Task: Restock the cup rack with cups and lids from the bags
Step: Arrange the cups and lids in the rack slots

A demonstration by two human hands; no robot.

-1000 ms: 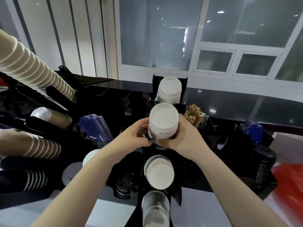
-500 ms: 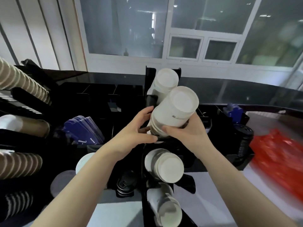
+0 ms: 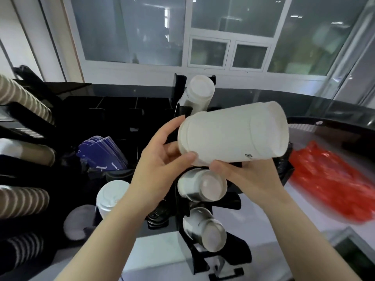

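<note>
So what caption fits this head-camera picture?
Both hands hold a white paper cup stack sideways before the black cup rack.

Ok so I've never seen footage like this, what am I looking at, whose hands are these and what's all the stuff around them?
This is one picture from a camera worn on a person's head, looking down at their own bare hands. Both the left hand and the right hand hold a stack of white paper cups, tipped sideways. Below it stands a black cup rack with more white cups in its slots. Striped brown cups fill a rack at the left, and a red bag lies on the counter at the right.
</note>
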